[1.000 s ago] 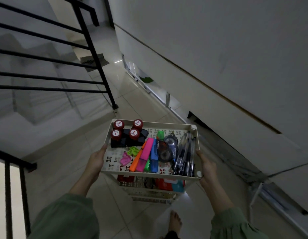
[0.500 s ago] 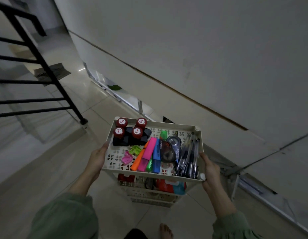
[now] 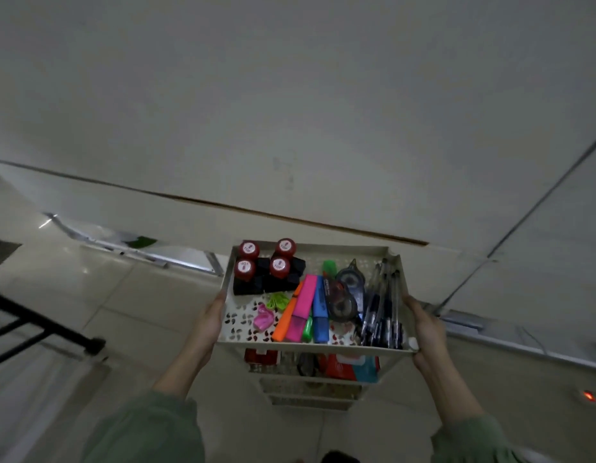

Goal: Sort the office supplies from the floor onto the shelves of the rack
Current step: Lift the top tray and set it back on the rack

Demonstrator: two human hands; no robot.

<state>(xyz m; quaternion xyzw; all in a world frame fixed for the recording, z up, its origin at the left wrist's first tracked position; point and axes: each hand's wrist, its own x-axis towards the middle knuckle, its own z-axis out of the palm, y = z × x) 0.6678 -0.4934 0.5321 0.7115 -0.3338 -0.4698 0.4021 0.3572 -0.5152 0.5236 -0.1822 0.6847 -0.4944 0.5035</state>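
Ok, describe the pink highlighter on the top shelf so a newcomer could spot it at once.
Find the cream rack held between both hands; look at its top shelf. In the middle lies a row of highlighters, and the pink highlighter sits between the orange highlighter and the blue highlighter, the only bright pink one.

Dim, with pale glossy floor tiles (image 3: pixel 129 295) meeting a plain off-white wall (image 3: pixel 289 95), black railing (image 3: pixel 39 324) at left.

Head view, steeply downward, close
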